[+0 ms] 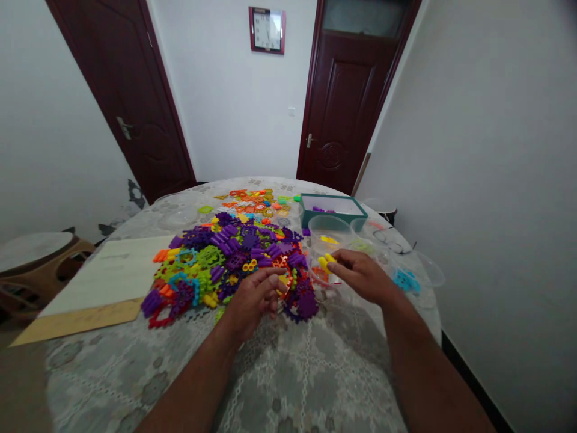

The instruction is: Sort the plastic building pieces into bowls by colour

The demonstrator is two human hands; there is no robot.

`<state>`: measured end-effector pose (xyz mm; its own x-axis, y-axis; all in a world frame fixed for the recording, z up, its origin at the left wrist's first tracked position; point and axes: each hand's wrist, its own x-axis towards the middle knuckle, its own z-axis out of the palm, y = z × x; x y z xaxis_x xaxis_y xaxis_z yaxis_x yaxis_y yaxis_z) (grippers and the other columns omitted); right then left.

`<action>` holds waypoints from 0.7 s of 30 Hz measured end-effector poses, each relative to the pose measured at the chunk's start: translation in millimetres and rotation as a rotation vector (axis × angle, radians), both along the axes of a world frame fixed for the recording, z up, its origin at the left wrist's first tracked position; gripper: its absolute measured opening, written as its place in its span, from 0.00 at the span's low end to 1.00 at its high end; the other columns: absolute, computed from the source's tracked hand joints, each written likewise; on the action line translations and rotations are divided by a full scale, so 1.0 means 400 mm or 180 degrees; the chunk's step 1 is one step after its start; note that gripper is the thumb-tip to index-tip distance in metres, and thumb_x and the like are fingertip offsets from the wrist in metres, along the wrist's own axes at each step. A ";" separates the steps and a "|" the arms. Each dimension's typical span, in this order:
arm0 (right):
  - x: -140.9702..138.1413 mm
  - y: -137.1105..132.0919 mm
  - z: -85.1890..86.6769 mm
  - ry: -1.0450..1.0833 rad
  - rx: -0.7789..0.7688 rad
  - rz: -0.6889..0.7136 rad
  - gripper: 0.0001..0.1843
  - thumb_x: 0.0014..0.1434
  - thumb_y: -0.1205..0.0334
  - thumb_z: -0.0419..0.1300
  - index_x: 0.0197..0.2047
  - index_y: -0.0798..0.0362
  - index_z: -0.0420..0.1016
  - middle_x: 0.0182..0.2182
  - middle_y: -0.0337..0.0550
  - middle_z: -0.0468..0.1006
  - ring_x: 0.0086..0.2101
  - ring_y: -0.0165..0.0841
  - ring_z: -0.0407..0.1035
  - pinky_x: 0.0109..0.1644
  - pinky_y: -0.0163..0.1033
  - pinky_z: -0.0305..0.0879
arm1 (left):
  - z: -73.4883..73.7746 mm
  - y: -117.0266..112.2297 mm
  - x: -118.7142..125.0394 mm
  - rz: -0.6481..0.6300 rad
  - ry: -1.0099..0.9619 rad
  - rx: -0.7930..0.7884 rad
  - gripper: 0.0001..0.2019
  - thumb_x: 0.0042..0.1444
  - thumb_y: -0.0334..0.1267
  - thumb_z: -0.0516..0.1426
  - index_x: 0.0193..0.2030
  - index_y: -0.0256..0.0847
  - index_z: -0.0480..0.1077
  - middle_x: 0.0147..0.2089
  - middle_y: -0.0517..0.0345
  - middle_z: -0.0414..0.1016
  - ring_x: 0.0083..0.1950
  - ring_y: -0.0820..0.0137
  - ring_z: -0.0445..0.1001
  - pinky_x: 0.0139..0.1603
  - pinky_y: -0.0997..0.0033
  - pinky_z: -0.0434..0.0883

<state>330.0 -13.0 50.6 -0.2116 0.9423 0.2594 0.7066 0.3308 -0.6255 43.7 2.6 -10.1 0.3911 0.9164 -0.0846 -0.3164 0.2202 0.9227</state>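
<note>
Between right fingertips (pixel 339 268), the bright-yellow piece (pixel 325 263) looks lobed.

Your single view: head-worn, looking forward and steeply down over table (pixel 351 376) from near side. Your left hand (pixel 255 297) and right hand (pixel 358 273) sit close, just below mid-frame. Wide framing reaches past far table edge to wall clock (pixel 267 30), left door (pixel 112 78), right door (pixel 342 102).

Dim, diffuse light, glare on the wall clock (pixel 267 30), soft shadow across the tablecloth (pixel 345 355), stretched edges.
</note>
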 end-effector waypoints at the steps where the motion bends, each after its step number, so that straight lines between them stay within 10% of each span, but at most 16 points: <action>1: 0.019 0.008 -0.001 0.0009 0.0042 -0.0241 0.15 0.67 0.50 0.59 0.37 0.52 0.80 0.29 0.39 0.77 0.30 0.32 0.69 0.34 0.37 0.61 | 0.002 0.003 -0.001 0.0238 -0.0063 0.0033 0.23 0.58 0.50 0.66 0.54 0.36 0.75 0.37 0.57 0.76 0.23 0.77 0.67 0.21 0.76 0.67; 7: 0.066 0.082 -0.045 0.1170 0.0205 -0.1591 0.25 0.60 0.47 0.64 0.52 0.56 0.81 0.27 0.40 0.79 0.24 0.32 0.70 0.28 0.37 0.65 | 0.005 0.018 -0.012 0.1211 -0.0039 0.0326 0.16 0.59 0.50 0.64 0.44 0.39 0.74 0.30 0.64 0.71 0.24 0.76 0.65 0.21 0.76 0.64; 10: 0.060 0.116 -0.077 0.2035 0.0449 -0.1674 0.33 0.57 0.50 0.64 0.63 0.57 0.73 0.42 0.49 0.84 0.28 0.33 0.75 0.28 0.37 0.70 | 0.001 0.018 -0.014 0.1354 0.0690 0.0786 0.14 0.62 0.50 0.61 0.44 0.40 0.74 0.31 0.61 0.73 0.28 0.72 0.70 0.27 0.72 0.70; 14: 0.051 0.109 -0.102 0.2162 0.0614 -0.1629 0.24 0.58 0.52 0.61 0.54 0.57 0.79 0.46 0.54 0.84 0.29 0.32 0.76 0.26 0.35 0.69 | -0.016 0.003 -0.004 0.1299 0.2139 0.2094 0.14 0.64 0.44 0.60 0.52 0.42 0.75 0.47 0.51 0.80 0.47 0.61 0.79 0.50 0.58 0.77; 17: 0.033 0.074 -0.096 0.1925 0.0622 -0.1442 0.19 0.61 0.52 0.60 0.48 0.56 0.81 0.40 0.52 0.86 0.25 0.31 0.73 0.25 0.35 0.67 | -0.045 -0.017 0.021 0.1036 0.2946 0.3261 0.25 0.60 0.42 0.64 0.64 0.43 0.70 0.63 0.43 0.73 0.65 0.53 0.71 0.67 0.48 0.68; 21: 0.001 0.039 -0.078 0.1614 0.0835 -0.1298 0.17 0.63 0.54 0.58 0.48 0.54 0.82 0.39 0.48 0.86 0.25 0.31 0.74 0.32 0.38 0.72 | -0.074 -0.048 0.071 0.0771 0.3786 0.3594 0.49 0.48 0.47 0.72 0.75 0.46 0.58 0.76 0.38 0.57 0.77 0.43 0.54 0.75 0.39 0.57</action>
